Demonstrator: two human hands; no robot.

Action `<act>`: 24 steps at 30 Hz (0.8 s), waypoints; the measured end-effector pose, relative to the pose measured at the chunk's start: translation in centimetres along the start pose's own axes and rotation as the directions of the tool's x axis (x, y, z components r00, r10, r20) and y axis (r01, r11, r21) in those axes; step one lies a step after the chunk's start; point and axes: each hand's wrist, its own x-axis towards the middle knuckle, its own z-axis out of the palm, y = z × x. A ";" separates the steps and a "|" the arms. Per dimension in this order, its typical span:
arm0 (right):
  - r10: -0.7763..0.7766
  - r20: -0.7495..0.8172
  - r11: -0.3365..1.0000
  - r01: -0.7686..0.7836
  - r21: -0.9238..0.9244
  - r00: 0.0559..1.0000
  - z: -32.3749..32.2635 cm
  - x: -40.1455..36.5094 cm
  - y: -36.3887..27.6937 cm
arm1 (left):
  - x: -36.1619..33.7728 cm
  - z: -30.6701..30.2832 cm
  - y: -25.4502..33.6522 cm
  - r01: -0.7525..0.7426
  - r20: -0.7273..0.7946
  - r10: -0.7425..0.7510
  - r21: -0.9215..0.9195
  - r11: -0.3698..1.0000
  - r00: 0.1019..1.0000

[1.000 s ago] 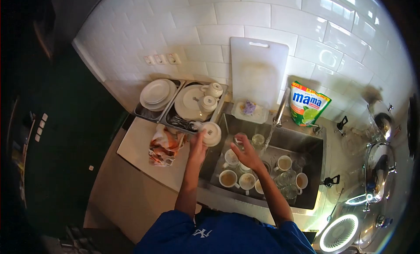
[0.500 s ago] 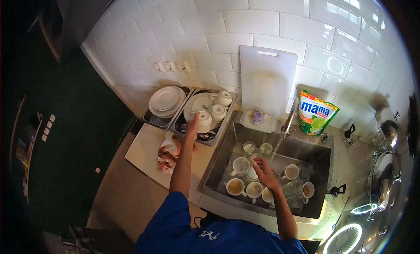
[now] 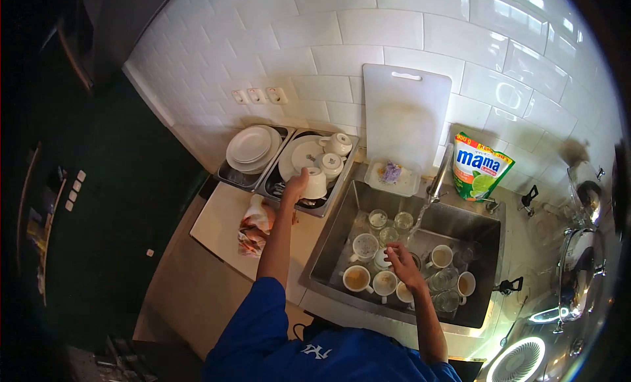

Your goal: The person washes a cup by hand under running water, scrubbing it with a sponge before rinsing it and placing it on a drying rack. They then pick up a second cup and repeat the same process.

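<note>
Cup (image 3: 316,183) carried past tray (image 3: 339,183) front edge, left hand (image 3: 296,187) gripping.

Heavy fisheye: tile lines bowed, black vignette at every corner. Bright, even light on white tiled wall (image 3: 342,40) above left hand (image 3: 296,185); glare patches far up-right. Near-black left of that hand. Warm glow on sink (image 3: 460,217) rim below right hand (image 3: 402,260). Ring lamp (image 3: 519,359) down-right of it, blown out. Slightly soft overall; steel lids (image 3: 578,277) far right smeared with reflections.
</note>
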 end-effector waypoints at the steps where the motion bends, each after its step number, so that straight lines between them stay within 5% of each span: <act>1: 0.008 0.009 1.000 -0.008 0.010 1.000 0.1 -0.1 -0.2 | 1.0 0.1 -0.5 -0.004 0.011 0.003 0.062 0.998 1.000; 6: 0.057 0.048 0.998 -0.059 0.037 0.997 0.0 -0.7 -0.3 | 1.2 0.9 -0.2 -0.059 -0.100 0.108 0.399 0.915 0.989; 9: 0.060 0.040 0.997 -0.062 0.055 0.997 -0.1 -1.2 -0.2 | 0.1 0.6 0.7 -0.085 -0.039 0.127 0.550 0.831 0.991; 15: 0.072 0.026 0.995 -0.074 0.074 0.997 -0.3 -1.5 0.1 | -1.0 1.1 0.8 -0.055 -0.092 0.133 0.584 0.810 0.987; 18: -0.042 0.035 0.998 0.041 0.042 0.999 -0.7 -1.7 0.8 | 3.3 1.4 -1.5 -0.073 -0.040 0.128 0.640 0.765 0.991; 19: -0.019 0.018 1.000 0.019 0.012 1.000 -0.8 -2.2 0.4 | 2.8 1.0 -2.0 -0.278 0.113 0.312 0.781 0.559 0.943; 22: -0.164 0.002 0.982 0.164 -0.100 0.986 -1.3 -3.0 1.1 | 5.9 0.1 -4.2 -0.480 0.334 0.459 0.841 0.251 0.823; 24: -0.114 -0.006 0.984 0.112 -0.140 0.994 -2.2 -4.8 0.2 | 4.2 -0.4 -3.3 -0.446 0.293 0.442 0.845 0.295 0.848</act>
